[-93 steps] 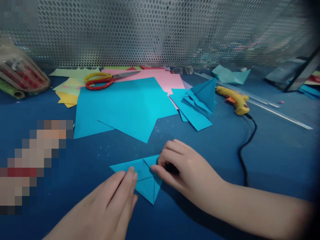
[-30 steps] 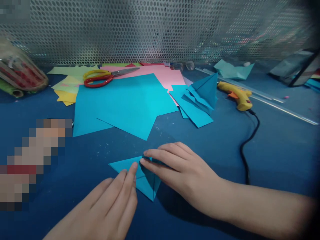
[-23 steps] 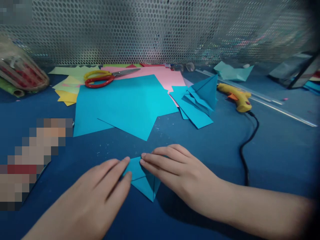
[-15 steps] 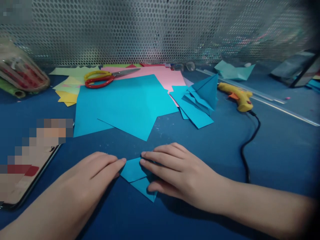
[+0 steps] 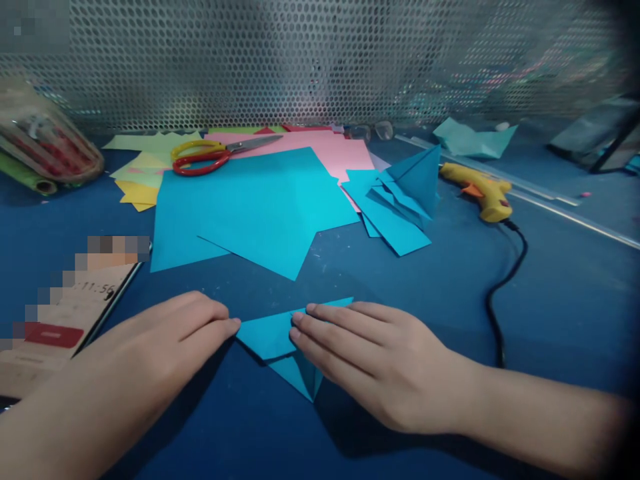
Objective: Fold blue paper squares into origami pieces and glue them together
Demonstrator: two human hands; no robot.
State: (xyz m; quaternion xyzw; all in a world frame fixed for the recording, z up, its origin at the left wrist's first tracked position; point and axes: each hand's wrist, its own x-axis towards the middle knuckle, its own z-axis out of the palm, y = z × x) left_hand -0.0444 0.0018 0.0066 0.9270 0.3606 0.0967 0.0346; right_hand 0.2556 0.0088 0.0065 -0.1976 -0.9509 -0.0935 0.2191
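A folded piece of blue paper, roughly triangular with a point toward me, lies on the dark blue table. At its left corner, the thumb and fingers of my left hand are pinched together. My right hand lies over the paper's right part with its fingers stretched out flat, touching the top layer. That hand covers much of the right half, and its thumb is hidden. Beyond both hands are large blue paper sheets.
Scissors rest on the blue and pink sheets. Folded blue pieces sit right of them, beside a yellow glue gun with a black cord. A phone is at left, near a clear jar. Perforated metal stands behind.
My right hand has shifted slightly right, its thumb now out of sight, and the paper's upper right corner now shows above it. My left hand has moved slightly left at the other corner.
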